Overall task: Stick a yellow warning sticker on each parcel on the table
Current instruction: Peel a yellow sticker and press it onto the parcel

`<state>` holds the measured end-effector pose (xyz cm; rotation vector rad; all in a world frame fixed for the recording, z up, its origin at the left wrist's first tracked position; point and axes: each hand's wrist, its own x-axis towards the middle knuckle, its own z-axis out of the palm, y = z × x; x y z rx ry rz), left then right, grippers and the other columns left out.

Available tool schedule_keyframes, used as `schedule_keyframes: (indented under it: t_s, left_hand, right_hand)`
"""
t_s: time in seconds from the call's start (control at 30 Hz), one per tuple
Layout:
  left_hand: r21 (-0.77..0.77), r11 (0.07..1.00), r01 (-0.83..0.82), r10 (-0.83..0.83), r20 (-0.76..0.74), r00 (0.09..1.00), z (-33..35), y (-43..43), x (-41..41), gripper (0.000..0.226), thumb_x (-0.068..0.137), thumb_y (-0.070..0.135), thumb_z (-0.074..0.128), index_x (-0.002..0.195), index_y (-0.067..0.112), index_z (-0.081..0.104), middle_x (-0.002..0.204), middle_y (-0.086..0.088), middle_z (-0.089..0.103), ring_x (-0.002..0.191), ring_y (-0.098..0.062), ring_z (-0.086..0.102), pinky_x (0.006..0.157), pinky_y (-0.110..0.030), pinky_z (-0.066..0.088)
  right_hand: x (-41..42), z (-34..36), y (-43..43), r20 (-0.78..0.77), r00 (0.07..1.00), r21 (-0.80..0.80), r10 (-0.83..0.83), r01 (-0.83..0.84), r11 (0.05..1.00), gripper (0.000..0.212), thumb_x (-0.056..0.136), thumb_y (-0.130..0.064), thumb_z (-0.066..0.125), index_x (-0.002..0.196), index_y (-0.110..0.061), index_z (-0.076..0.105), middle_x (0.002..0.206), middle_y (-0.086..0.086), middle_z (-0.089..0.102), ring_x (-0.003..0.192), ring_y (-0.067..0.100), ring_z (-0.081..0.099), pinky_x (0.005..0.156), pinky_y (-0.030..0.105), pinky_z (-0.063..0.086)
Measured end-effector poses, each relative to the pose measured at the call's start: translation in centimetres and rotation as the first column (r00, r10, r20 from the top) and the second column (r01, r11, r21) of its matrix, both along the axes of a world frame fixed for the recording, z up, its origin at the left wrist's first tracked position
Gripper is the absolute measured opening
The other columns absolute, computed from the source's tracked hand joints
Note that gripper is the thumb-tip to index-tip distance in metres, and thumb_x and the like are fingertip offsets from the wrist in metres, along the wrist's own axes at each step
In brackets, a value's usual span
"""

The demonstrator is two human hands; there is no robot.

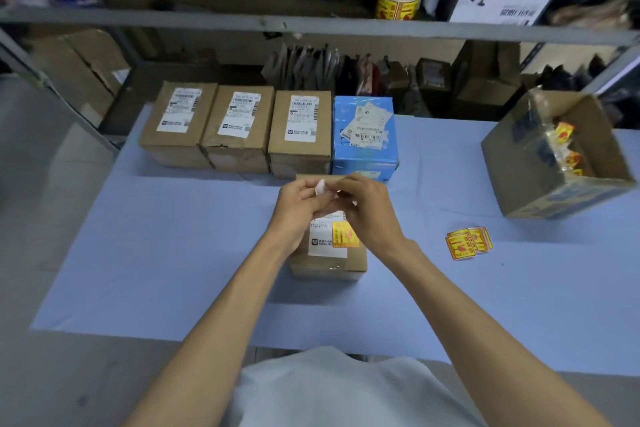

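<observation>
Sticker (344, 235), yellow and glossy with red print, lies flat on the near parcel (329, 260), a brown cardboard box in the middle of the blue table (173, 253). It partly covers the white label (322, 236). Both hands hide the far half of this parcel. The left hand (299, 206) pinches a small white scrap (320, 188) with curled fingers. The right hand (367, 211) curls its fingers against the scrap, but whether they grip it I cannot tell. Far behind, three brown parcels (239, 128) and one blue parcel (363, 135) in shiny film stand side by side. A pile (469, 242) of loose stickers lies at the right, near an open box (509, 166). All print is too blurred to read.
</observation>
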<state>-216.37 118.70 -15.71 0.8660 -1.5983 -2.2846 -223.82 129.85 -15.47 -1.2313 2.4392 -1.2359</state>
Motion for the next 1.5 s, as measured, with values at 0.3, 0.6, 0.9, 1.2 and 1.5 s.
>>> schedule_keyframes:
  t_s: [0.3, 0.6, 0.9, 1.2, 1.5]
  left_hand:
    - [-0.407, 0.911, -0.071, 0.134, 0.129, 0.983, 0.6, 0.8, -0.8, 0.010, 0.086, 0.018, 0.070, 0.094, 0.014, 0.075, 0.087, 0.000, 0.073, 0.078, -0.014, 0.068, 0.062, -0.020, 0.054]
    - [-0.239, 0.971, -0.021, 0.021, -0.004, 1.000, 1.9, -0.7, -1.6, 0.007, 0.086, 0.004, 0.067, 0.087, 0.010, 0.070, 0.086, -0.010, 0.072, 0.077, -0.017, 0.070, 0.073, -0.022, 0.056]
    - [-0.351, 0.935, -0.052, 0.075, 0.053, 0.996, 0.9, -0.1, -2.4, 0.005, 0.083, 0.012, 0.072, 0.086, 0.015, 0.073, 0.086, -0.004, 0.074, 0.081, -0.013, 0.069, 0.075, -0.021, 0.055]
    - [-0.292, 0.956, 0.012, 0.011, 0.077, 0.997, 0.3, -1.0, -2.9, 0.010, 0.080, 0.012, 0.076, 0.088, 0.011, 0.071, 0.085, -0.010, 0.073, 0.083, -0.021, 0.071, 0.079, -0.030, 0.058]
    - [-0.048, 0.993, 0.109, -0.100, 0.165, 0.981, 0.7, -2.3, -3.1, 0.019, 0.088, 0.004, 0.064, 0.106, -0.004, 0.066, 0.074, -0.008, 0.067, 0.059, -0.005, 0.064, 0.064, -0.013, 0.055]
  right_hand:
    - [-0.4, 0.9, 0.1, 0.395, 0.907, -0.115, -0.145, 0.206, 0.972, 0.005, 0.081, -0.001, 0.072, 0.085, -0.005, 0.071, 0.062, 0.004, 0.068, 0.053, 0.011, 0.063, 0.055, 0.026, 0.054]
    - [-0.9, 1.4, -0.6, 0.701, 0.683, -0.273, -0.206, 0.524, 0.806, 0.014, 0.070, -0.004, 0.083, 0.076, 0.004, 0.072, 0.065, 0.010, 0.070, 0.061, 0.023, 0.070, 0.062, 0.029, 0.059]
    - [-0.6, 0.9, -0.9, 0.473, 0.835, -0.111, -0.282, 0.375, 0.920, 0.015, 0.091, -0.011, 0.061, 0.082, -0.014, 0.072, 0.069, -0.007, 0.070, 0.067, 0.006, 0.068, 0.068, 0.024, 0.057]
    - [-2.1, 0.9, -0.9, 0.370, 0.897, 0.010, -0.242, 0.257, 0.966, 0.014, 0.093, -0.012, 0.058, 0.081, -0.010, 0.065, 0.070, -0.003, 0.066, 0.058, 0.002, 0.061, 0.052, 0.011, 0.046]
    - [-3.7, 1.1, 0.4, 0.717, 0.697, -0.181, 0.004, 0.181, 0.967, 0.016, 0.084, 0.006, 0.066, 0.098, 0.000, 0.074, 0.087, 0.011, 0.076, 0.082, 0.025, 0.074, 0.077, 0.029, 0.060]
